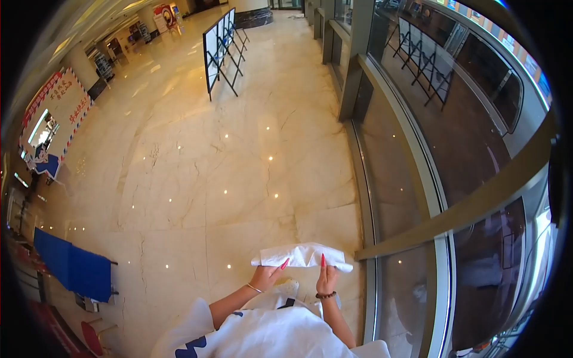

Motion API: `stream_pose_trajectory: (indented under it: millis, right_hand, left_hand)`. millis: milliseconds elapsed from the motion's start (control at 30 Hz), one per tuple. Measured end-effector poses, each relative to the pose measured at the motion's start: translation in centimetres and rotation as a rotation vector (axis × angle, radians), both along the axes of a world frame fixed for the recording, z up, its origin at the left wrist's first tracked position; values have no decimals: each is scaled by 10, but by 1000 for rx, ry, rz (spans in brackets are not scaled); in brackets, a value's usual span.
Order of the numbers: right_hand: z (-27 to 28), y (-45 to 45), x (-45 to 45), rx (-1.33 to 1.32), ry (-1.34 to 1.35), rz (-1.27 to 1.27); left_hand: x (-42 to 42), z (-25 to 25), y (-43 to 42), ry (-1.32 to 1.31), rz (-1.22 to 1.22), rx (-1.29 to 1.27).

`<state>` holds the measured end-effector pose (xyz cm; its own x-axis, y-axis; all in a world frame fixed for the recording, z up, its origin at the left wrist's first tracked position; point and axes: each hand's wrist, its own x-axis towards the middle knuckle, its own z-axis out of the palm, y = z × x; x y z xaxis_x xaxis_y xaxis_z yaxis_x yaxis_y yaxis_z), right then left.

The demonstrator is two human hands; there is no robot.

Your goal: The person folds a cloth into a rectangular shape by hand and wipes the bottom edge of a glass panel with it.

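1. L hand (267, 275): gripping near edge of white cloth (305, 254), thumb w/ long red nail lying on top; other fingers mostly hidden, can't tell how they sit.
2. R hand (327, 275): same kind of grip, farther R along same edge; thumb points fwd, red nail up, rest of fingers mostly out of sight beneath.
3. Cloth pos.: spans b/w both hands, mostly just fwd of them, ends sticking out past each side; creased, w/ R end drooping a bit lower.
4. Wrists: thin light bangle (254, 288) behind L hand; dark beaded bracelet (326, 295) behind R hand.
5. Closer to body, b/w & behind hands: white top (268, 334) w/ dark blue patches.
6. Below & fwd of hands: shiny beige floor (239, 161) w/ veins, tile joints, small light reflections.
7. Near, R of R hand: metal rail (453, 224), running out to R across tall glass wall (394, 179); glass mirrors boards etc.
8. Well L of L hand: blue-covered table (74, 265); red seat (92, 339) nearer body, partly seen.
9. Far fwd of hands: row of display boards (218, 45) on dark crossed legs; pale column (249, 5) w/ dark base beyond.
10. Far fwd-L of L hand: printed backdrop (67, 110) w/ striped border, red lettering.
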<state>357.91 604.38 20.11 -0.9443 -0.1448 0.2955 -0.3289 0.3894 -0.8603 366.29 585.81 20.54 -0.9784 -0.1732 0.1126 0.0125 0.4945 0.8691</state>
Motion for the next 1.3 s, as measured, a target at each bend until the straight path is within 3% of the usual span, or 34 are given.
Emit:
stream_pose_trajectory:
  millis: [33,100,133,167,233,267,400,467,600,667,767,833,967,1000,1100,1167,1233,1300]
  right_hand:
    - [3,23,22,-2,4,15]
    - [10,65,54,-49,92,43]
    - [16,85,66,14,-139,64]
    - [17,97,73,13,-136,79]
    - [19,113,73,44,-207,64]
    - [21,122,67,16,-291,93]
    - [48,110,-90,-273,-215,-71]
    - [52,86,-97,-239,-142,-136]
    - [64,115,-134,-200,71,-273]
    - [62,100,-157,-111,160,-290]
    - [45,74,-205,82,171,-316]
    - [25,77,-238,29,207,-353]
    - [5,78,-307,-58,127,-394]
    - [-3,72,-324,-104,-91,-416]
    - [-27,15,-370,-18,30,-391]
    - [-32,-28,-392,-33,39,-345]
    - [-20,-66,-412,-135,-147,-314]
    - [-21,-89,-444,-127,-116,-281]
  left_hand:
    - [23,12,29,195,78,-48]
    - [61,7,75,224,157,-12]
    - [76,4,94,249,222,28]
    - [89,2,110,253,236,24]
    - [102,4,134,-142,388,335]
    - [100,3,145,-185,414,374]
    - [-83,-10,144,3,296,421]
    - [-99,15,111,-82,147,396]
    - [-158,15,143,-112,64,455]
    - [-188,12,120,-80,38,456]
    - [-233,5,92,-72,20,456]
    - [-272,-1,86,-86,-26,396]
    - [-345,-29,95,3,-25,473]
    - [-369,-50,86,-83,-57,476]
    - [-413,-27,17,-104,-2,391]
    - [-433,-43,-23,-88,24,397]
    - [-450,-36,-59,-160,29,384]
    - [-471,-34,-84,-206,24,383]
